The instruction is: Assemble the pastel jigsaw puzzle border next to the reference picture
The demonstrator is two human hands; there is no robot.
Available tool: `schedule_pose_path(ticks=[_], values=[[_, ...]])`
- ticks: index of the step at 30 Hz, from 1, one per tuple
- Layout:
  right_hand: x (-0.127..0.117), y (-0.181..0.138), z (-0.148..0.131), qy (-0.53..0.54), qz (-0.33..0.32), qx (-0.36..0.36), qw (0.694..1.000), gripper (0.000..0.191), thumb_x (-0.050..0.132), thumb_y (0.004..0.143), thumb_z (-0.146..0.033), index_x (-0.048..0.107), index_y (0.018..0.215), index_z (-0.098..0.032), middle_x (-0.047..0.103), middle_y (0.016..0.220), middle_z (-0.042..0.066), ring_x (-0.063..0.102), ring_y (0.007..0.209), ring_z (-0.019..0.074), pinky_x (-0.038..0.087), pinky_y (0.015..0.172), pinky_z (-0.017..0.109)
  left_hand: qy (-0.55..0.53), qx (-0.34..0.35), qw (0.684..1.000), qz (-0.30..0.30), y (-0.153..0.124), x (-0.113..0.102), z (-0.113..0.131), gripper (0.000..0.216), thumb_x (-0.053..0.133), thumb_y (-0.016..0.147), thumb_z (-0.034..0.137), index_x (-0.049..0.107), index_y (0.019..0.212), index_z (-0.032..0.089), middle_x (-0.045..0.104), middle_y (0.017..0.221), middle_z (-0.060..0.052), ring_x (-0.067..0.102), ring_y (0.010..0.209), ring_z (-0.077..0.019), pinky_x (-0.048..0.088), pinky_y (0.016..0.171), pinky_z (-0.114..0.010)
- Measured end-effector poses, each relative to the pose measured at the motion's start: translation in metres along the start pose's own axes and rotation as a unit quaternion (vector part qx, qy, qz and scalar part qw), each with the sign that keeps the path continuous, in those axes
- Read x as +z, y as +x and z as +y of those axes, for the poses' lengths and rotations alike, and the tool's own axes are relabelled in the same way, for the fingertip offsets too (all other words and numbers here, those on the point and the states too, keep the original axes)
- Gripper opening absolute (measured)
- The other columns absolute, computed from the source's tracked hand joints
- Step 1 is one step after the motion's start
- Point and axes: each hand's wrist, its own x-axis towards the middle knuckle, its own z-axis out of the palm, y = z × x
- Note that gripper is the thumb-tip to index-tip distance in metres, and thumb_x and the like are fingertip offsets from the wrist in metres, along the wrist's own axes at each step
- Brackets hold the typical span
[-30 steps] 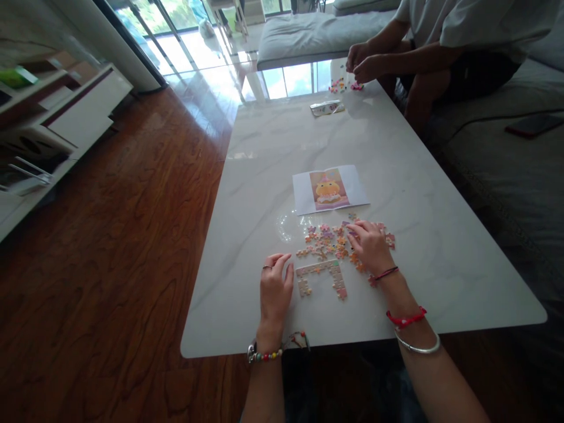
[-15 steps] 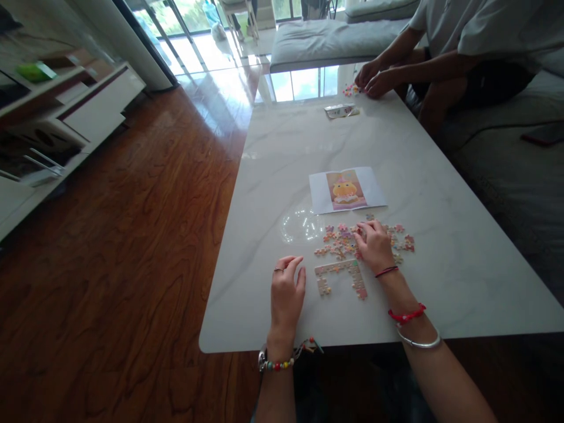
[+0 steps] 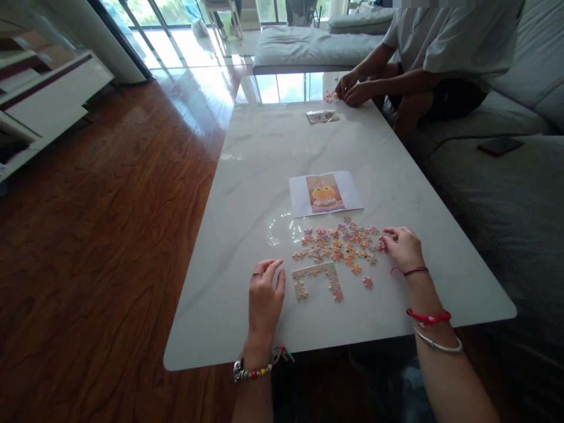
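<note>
In the head view, a glossy white desk [image 3: 207,294] with grey marble-like veining and rounded corners carries the puzzle. Flat interlocking pieces are joined into one three-sided border [image 3: 314,270], a top row with two short columns facing the wearer, mostly beige with a green spot at the upper right corner. Beyond it spreads a heap of loose pieces [image 3: 337,252] in orange, pink, lilac and beige, too crowded to count; one pink piece [image 3: 367,283] lies apart, right of the border.

The left hand [image 3: 265,302] rests beside the border, thumb and curved fingers apart. The right hand [image 3: 405,249] is at the heap's right edge, fingertips by a pink piece; whether they grip it cannot be told.

Behind the heap lies one creased paper sheet [image 3: 326,194], printed with a yellow, round-headed figure. Farther off is one shiny, crumpled packet [image 3: 322,116], its contents hidden. At the far end, another person's two hands [image 3: 358,94] meet beside small bright bits [image 3: 330,97], too small to count. One dark, flat slab [image 3: 500,146] lies on the grey, soft-looking sofa [image 3: 506,194]; the floor [image 3: 110,235] is reddish, glossy wood.
</note>
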Motion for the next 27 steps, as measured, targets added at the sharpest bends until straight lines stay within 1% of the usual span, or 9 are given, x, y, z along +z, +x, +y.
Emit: schedule_pose_path(ticks=[4, 7, 12, 15, 17, 21, 24, 27], values=[[-0.006, 0.001, 0.005, 0.014, -0.069, -0.002, 0.998, 0.018, 0.051, 0.067, -0.017, 0.065, 0.078, -0.016, 0.057, 0.077, 0.004, 0.053, 0.062, 0.0128, 0.044, 0.068, 0.029, 0.008, 0.013, 1.000, -0.004, 0.002, 0.009, 0.006, 0.020, 0.047, 0.079, 0.022, 0.059, 0.095, 0.018, 0.056, 0.095, -0.006, 0.055, 0.086, -0.0184, 0.047, 0.073, -0.032], [-0.010, 0.002, 0.006, 0.023, -0.097, -0.009, 0.995, 0.016, 0.053, 0.066, -0.015, 0.065, 0.076, -0.017, 0.055, 0.077, 0.003, 0.053, 0.064, 0.0121, 0.044, 0.067, 0.027, 0.012, 0.025, 1.000, -0.011, 0.002, 0.014, 0.009, 0.020, 0.047, 0.079, 0.022, 0.059, 0.095, 0.019, 0.056, 0.094, -0.006, 0.055, 0.086, -0.0184, 0.047, 0.073, -0.032], [-0.009, 0.003, 0.008, 0.027, -0.091, -0.022, 0.995, 0.010, 0.054, 0.065, -0.018, 0.063, 0.070, -0.017, 0.052, 0.072, 0.001, 0.051, 0.064, 0.0124, 0.043, 0.064, 0.027, 0.005, 0.022, 1.000, -0.022, 0.004, 0.021, 0.015, 0.021, 0.046, 0.079, 0.024, 0.059, 0.094, 0.019, 0.056, 0.094, -0.006, 0.055, 0.086, -0.0185, 0.047, 0.075, -0.032], [-0.010, 0.003, 0.008, 0.036, -0.083, -0.021, 0.996, 0.007, 0.055, 0.064, -0.019, 0.061, 0.066, -0.017, 0.053, 0.070, 0.001, 0.050, 0.062, 0.0126, 0.042, 0.062, 0.027, 0.006, 0.019, 1.000, -0.024, 0.006, 0.024, 0.017, 0.021, 0.047, 0.079, 0.023, 0.060, 0.095, 0.019, 0.056, 0.094, -0.006, 0.055, 0.086, -0.0184, 0.047, 0.074, -0.032], [-0.012, 0.003, 0.006, 0.050, -0.087, -0.002, 0.995, 0.006, 0.054, 0.064, -0.020, 0.060, 0.065, -0.017, 0.056, 0.067, 0.001, 0.052, 0.061, 0.0127, 0.042, 0.060, 0.026, 0.006, 0.019, 0.999, -0.026, 0.006, 0.025, 0.017, 0.021, 0.047, 0.079, 0.023, 0.059, 0.095, 0.019, 0.055, 0.095, -0.006, 0.055, 0.086, -0.0183, 0.047, 0.075, -0.032], [-0.018, 0.003, 0.000, 0.087, -0.101, 0.066, 0.989, 0.006, 0.056, 0.062, -0.023, 0.059, 0.064, -0.018, 0.060, 0.062, 0.000, 0.055, 0.059, 0.0132, 0.043, 0.060, 0.026, 0.002, 0.018, 0.999, -0.036, 0.006, 0.026, 0.017, 0.021, 0.046, 0.079, 0.023, 0.059, 0.096, 0.020, 0.055, 0.096, -0.006, 0.055, 0.088, -0.0183, 0.046, 0.077, -0.032], [-0.022, 0.004, -0.002, 0.141, -0.097, 0.098, 0.980, 0.016, 0.057, 0.062, -0.025, 0.062, 0.075, -0.018, 0.062, 0.064, 0.000, 0.057, 0.061, 0.0138, 0.044, 0.061, 0.028, 0.004, 0.013, 0.999, -0.035, 0.005, 0.024, 0.017, 0.021, 0.046, 0.079, 0.022, 0.059, 0.096, 0.020, 0.055, 0.095, -0.006, 0.055, 0.087, -0.0181, 0.046, 0.076, -0.031], [-0.025, 0.005, -0.009, 0.246, -0.121, 0.121, 0.954, 0.026, 0.056, 0.064, -0.027, 0.062, 0.087, -0.017, 0.064, 0.070, 0.002, 0.058, 0.062, 0.0135, 0.046, 0.059, 0.027, 0.005, 0.012, 0.999, -0.030, 0.005, 0.022, 0.016, 0.021, 0.047, 0.079, 0.022, 0.059, 0.096, 0.020, 0.055, 0.095, -0.005, 0.055, 0.087, -0.0177, 0.046, 0.074, -0.031]])
